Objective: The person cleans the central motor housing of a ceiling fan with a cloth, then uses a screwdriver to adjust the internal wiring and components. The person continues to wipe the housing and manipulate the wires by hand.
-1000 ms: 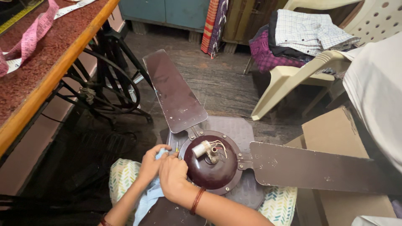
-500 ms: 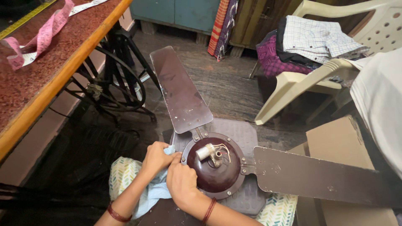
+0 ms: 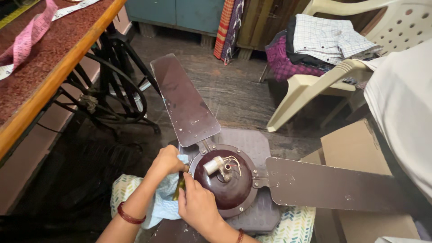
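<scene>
A brown ceiling fan lies on a grey stool top, its round motor hub facing up with a small white capacitor and wires on it. One blade points away from me and another blade points right. My left hand clutches a light blue cloth against the hub's left rim. My right hand rests just below it, its fingers around a small olive-green object that I cannot identify, touching the rim.
A wooden table edge with a pink measuring tape runs along the left, over a black treadle frame. A cream plastic chair piled with folded clothes stands at the back right. A cardboard box sits to the right, and a patterned cushion lies under the stool.
Both hands stay at the hub's left rim, shifting slightly with the cloth. The view has tilted a little, and the fan itself has not moved.
</scene>
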